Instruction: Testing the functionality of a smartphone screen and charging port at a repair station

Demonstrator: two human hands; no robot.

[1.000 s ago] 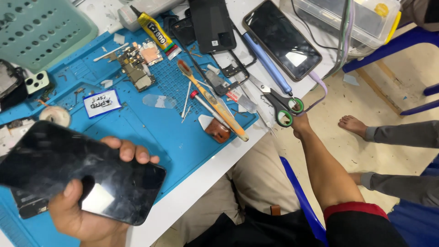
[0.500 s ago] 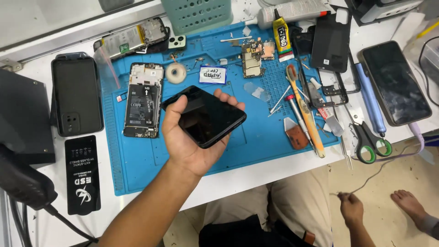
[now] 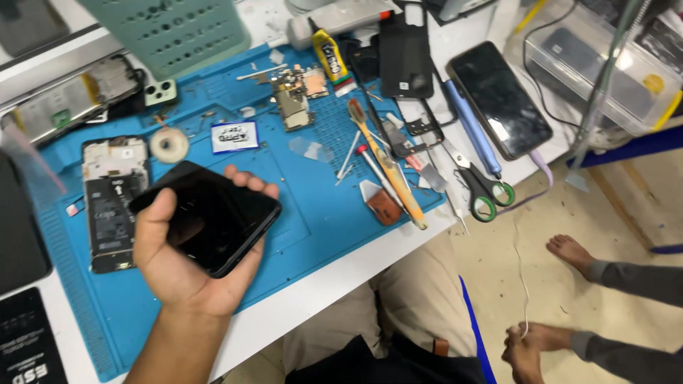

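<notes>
A phone repair workshop is showing here: a blue work mat (image 3: 313, 213) is covering the middle of a white bench (image 3: 334, 284), and an opened phone (image 3: 114, 203) with its insides bare is lying at the left of the frame. Loose circuit boards (image 3: 295, 96) are sitting near the top centre, while a tube of glue (image 3: 329, 57), screwdrivers (image 3: 388, 167) and green-handled scissors (image 3: 484, 188) are spreading toward the right. More phones (image 3: 498, 99) are lying face up at the upper right, beside a clear plastic box (image 3: 605, 71) trailing cables.
</notes>
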